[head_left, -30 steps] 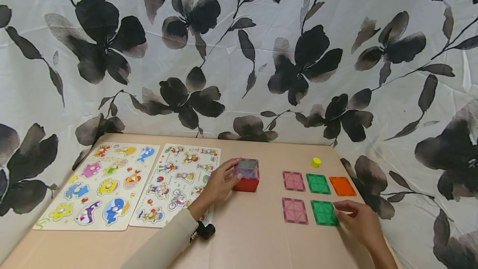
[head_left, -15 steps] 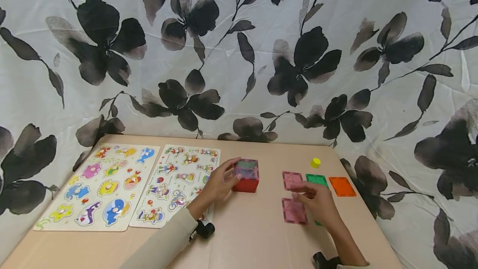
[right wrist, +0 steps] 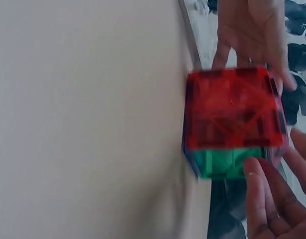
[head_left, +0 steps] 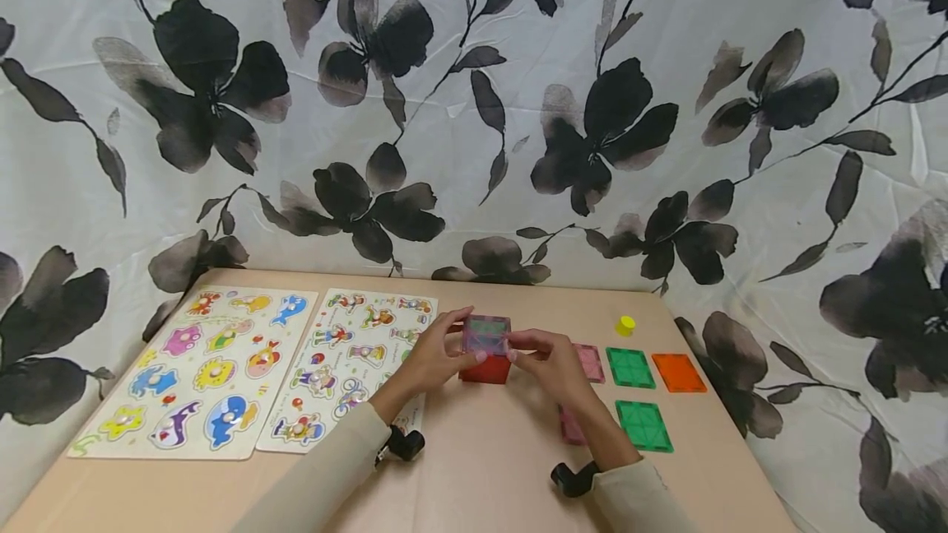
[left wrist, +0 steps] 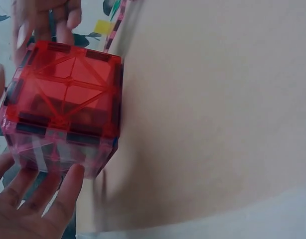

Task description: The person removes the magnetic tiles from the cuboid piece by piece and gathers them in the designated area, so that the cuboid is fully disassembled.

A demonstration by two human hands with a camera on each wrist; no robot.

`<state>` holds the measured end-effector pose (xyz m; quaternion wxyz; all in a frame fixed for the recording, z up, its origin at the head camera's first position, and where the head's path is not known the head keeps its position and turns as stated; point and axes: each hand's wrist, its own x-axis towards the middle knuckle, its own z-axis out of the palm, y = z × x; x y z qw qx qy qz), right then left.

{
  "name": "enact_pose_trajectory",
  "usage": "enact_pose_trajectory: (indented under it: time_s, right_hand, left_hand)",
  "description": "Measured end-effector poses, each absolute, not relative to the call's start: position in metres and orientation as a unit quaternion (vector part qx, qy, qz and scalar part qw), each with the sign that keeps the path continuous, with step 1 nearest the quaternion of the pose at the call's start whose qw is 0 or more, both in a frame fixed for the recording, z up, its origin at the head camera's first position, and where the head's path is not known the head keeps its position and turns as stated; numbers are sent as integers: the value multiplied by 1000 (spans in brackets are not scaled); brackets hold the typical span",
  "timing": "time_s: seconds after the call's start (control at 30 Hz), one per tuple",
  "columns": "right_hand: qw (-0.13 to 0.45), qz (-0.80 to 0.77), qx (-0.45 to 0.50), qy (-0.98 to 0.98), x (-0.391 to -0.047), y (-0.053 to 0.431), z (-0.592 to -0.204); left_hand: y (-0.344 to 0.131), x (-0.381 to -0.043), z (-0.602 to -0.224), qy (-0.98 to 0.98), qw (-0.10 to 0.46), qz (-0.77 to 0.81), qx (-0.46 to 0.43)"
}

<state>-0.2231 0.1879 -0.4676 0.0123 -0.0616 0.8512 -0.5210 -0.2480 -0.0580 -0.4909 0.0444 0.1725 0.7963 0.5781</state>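
Observation:
A cube of magnetic tiles (head_left: 486,340) stands on the table right of the middle in the head view. Its front is red, its top a see-through pink-purple; a pink side shows in the left wrist view and a green side (right wrist: 223,163) in the right wrist view. My left hand (head_left: 434,354) holds the cube from the left, with fingertips against the pink side. From the right, my right hand (head_left: 551,364) holds it too, its fingertips on the green side and near the top edge. Both hands partly cover the cube's sides.
Right of the hands lie two green tiles (head_left: 630,368), an orange tile (head_left: 679,373) and two pink tiles (head_left: 589,363), partly hidden by my right arm. A small yellow cylinder (head_left: 625,326) stands behind them. Two white picture boards (head_left: 277,327) lie at left. A floral cloth hangs behind.
My right hand has moved left from the front green tile, passing over the pink tiles, to the cube. My left hand has stayed on the cube throughout. The loose tiles remain in place.

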Motion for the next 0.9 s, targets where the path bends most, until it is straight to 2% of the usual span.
enact_pose_trajectory:
  time_s: [0.7,0.9]
  right_hand:
    - [13,-574,-10,818,-224,165,-450]
    - [30,-635,18,772,-223,161,-445]
  left_hand:
    - [-55,-250,-493,811,36,566,146]
    - [-54,-250,-495,805,35,575,143]
